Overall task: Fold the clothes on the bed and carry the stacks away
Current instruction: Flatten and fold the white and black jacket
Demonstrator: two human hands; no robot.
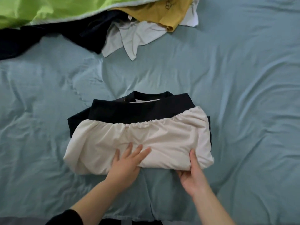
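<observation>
On the bed (pixel 243 95), a cream elastic-waisted garment (pixel 162 137) tops the folded dark stack (pixel 129 109). The left grip (pixel 128 163) lies flat, fingers spread, steadying it. The right grip (pixel 193 176) pinches its near edge, thumb above, probably to lift.

Seen from above, my left arm wears a black sleeve (pixel 65 216) (rolled up or short, hard to tell) ending near the elbow. The forearm and left hand (pixel 128 163) below it are uncovered, as are my right forearm and right hand (pixel 193 174).

A bedroom at home: rumpled teal bedsheet (pixel 243 78) strewn with clothes (pixel 129 38).
</observation>
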